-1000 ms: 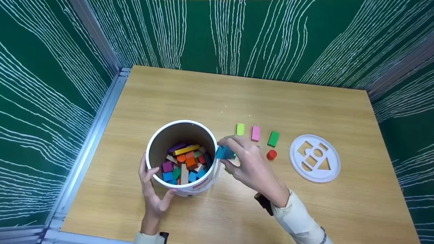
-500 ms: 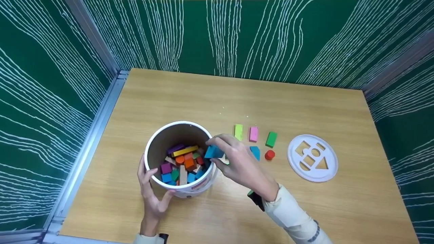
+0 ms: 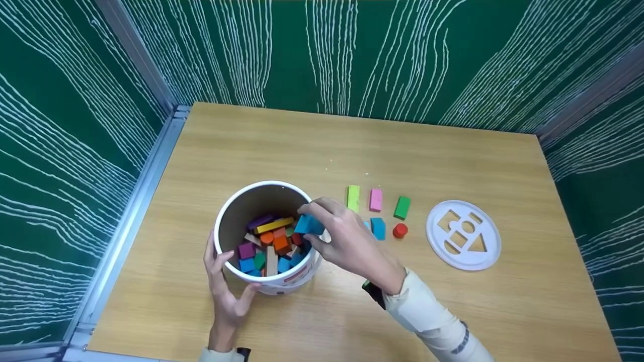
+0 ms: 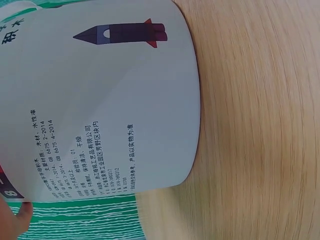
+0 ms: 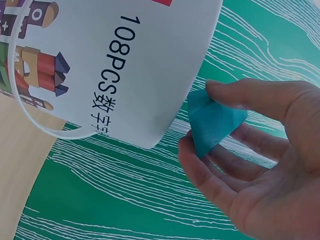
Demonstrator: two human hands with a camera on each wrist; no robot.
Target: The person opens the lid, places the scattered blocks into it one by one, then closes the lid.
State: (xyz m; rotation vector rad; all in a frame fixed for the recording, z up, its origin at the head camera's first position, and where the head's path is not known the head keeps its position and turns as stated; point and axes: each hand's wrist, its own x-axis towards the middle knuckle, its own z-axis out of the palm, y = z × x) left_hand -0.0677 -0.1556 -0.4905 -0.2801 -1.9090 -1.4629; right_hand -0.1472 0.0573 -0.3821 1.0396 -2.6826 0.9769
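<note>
My left hand (image 3: 226,294) steadies a white bucket (image 3: 264,183) from its left side, fingertips over the rim and thumb against the front. In the left wrist view the bucket's printed wall (image 4: 110,95) fills most of the picture, with only a bit of finger at the lower left. Between thumb and fingers, my right hand (image 3: 347,244) pinches a blue triangular block (image 3: 308,224) over the bucket's right rim. The right wrist view shows this block (image 5: 215,122) gripped at its edges. Inside lie mixed wooden blocks, among them a yellow bar (image 3: 274,224) and an orange block (image 3: 282,245).
Right of the bucket lie a lime block (image 3: 353,198), a pink block (image 3: 376,200), a green block (image 3: 402,207), another blue block (image 3: 378,229) and a red cylinder (image 3: 400,231). Farther right rests a white lid (image 3: 465,260) with shaped holes. Green walls surround the table (image 3: 362,141).
My right hand has carried the blue triangular block leftward, from beside the bucket's rim to over its opening. A second blue block on the table has come into view. The left hand keeps its place.
</note>
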